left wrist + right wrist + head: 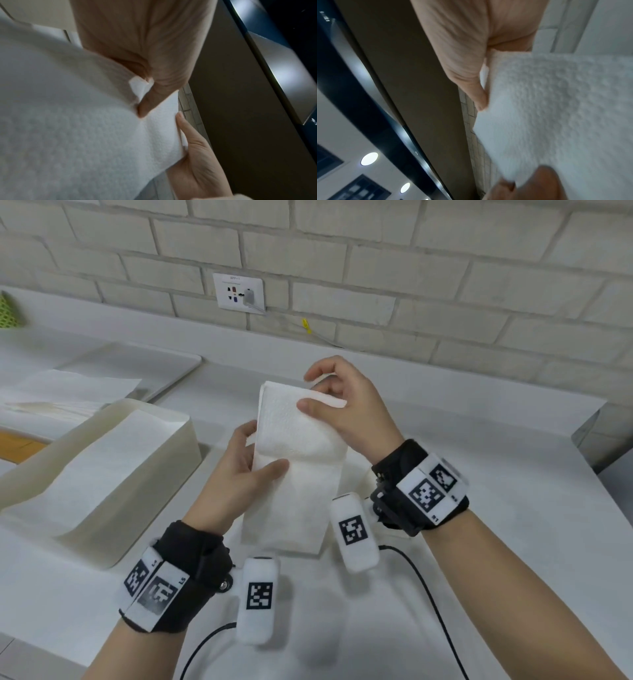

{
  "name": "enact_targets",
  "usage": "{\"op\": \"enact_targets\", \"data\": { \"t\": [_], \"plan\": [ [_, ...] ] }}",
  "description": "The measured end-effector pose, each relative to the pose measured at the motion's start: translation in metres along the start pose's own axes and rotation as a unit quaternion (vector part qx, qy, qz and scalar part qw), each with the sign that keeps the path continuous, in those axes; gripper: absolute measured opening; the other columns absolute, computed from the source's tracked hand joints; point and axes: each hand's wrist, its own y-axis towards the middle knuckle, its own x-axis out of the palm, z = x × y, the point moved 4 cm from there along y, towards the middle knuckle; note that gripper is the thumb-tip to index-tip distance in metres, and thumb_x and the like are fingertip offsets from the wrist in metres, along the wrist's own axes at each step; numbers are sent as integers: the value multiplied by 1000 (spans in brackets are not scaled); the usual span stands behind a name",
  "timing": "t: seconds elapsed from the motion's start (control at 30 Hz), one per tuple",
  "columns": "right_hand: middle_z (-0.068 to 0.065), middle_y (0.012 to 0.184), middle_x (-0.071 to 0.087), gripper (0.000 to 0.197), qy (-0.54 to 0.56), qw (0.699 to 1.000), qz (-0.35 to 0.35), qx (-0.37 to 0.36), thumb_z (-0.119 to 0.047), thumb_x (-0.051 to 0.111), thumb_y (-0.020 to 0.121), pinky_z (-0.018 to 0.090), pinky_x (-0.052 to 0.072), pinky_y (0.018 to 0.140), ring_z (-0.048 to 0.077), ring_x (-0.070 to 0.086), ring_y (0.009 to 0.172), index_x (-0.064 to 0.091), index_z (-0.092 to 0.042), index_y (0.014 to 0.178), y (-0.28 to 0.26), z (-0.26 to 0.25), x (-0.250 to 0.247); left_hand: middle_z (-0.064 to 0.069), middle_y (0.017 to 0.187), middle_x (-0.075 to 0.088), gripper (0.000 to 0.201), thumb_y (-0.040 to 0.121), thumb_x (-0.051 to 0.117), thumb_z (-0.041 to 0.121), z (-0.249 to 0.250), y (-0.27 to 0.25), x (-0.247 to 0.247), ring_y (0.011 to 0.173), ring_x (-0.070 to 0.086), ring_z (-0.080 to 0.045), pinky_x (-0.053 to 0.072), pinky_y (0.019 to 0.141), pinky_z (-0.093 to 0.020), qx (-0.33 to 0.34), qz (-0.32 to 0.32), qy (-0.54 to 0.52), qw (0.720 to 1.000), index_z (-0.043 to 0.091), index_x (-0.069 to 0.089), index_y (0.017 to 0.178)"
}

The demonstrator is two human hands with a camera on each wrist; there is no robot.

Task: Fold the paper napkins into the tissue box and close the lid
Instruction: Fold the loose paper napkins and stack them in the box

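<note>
On the left sits the open tissue box with a sheet draped inside, and beside it the left hand and right hand pinch a folded white napkin above the counter.

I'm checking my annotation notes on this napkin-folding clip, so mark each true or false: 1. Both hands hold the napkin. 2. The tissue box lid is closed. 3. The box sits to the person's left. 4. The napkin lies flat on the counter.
1. True: the left hand and right hand both pinch the napkin.
2. False: the tissue box is open, with napkins showing inside.
3. True.
4. False: it is held up above the counter.
</note>
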Motion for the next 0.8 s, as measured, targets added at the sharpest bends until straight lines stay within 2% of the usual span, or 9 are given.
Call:
{"op": "enact_targets", "data": {
  "t": [0.07,0.17,0.23,0.3,0.43,0.53,0.67,0.73,0.8],
  "plan": [
    [-8,92,59,36,31,996,38,71,-22,70,81,9,39,86,3,56,90,47,-19,108,-4,15,7,-6,110,68,48,75,66,18,0,0,-3,99,67,-25,54,80,-39,5,29,17,999,15,50,120],
    [-4,120,58,71,63,978,-34,195,-46,72,71,34,46,98,11,57,109,40,-14,125,-18,40,32,-3,109,68,41,82,64,15,0,1,-11,92,68,-16,54,71,-29,13,72,-2,997,13,49,120],
    [-2,122,57,54,46,973,-61,218,-36,65,82,38,46,98,14,56,111,39,-15,124,-28,48,43,-1,107,67,29,93,56,7,0,1,-14,87,68,-11,53,66,-23,10,82,-9,997,13,46,120],
    [-3,117,56,30,30,977,-56,203,-21,52,93,33,45,96,14,55,108,40,-16,120,-32,47,48,1,108,66,23,96,51,10,-2,2,-17,91,67,-13,51,70,-26,1,88,10,996,15,46,118],
    [2,111,53,30,7,978,-63,198,-15,41,97,35,45,92,21,55,103,32,-9,125,-34,43,60,-1,111,63,22,97,46,8,-2,-1,-22,98,64,-18,53,80,-36,42,80,105,990,23,45,112],
    [5,106,54,21,17,980,-49,192,-13,38,97,41,46,93,24,56,101,32,-9,117,-32,41,68,6,109,60,31,96,47,4,-1,-4,-26,100,62,-11,52,84,-31,67,66,128,987,30,41,112],
    [-5,86,46,10,62,988,-9,143,-12,34,99,30,40,74,16,48,81,26,-15,105,-27,29,73,-1,123,55,45,90,50,2,-7,-3,-36,112,56,-16,48,94,-39,47,43,166,984,25,35,126],
    [-8,87,44,11,93,986,-14,139,-14,32,100,24,39,72,13,46,81,24,-16,107,-27,22,77,-4,121,52,45,90,39,-7,-4,-3,-39,111,55,-20,49,91,-36,63,42,180,981,24,33,122],
    [-14,92,44,15,115,982,-32,148,-14,31,101,16,40,71,5,48,80,22,-17,112,-27,20,84,0,120,44,44,92,35,-10,-1,-2,-41,111,50,-15,47,85,-22,72,45,175,981,24,25,118]
  ]
}}
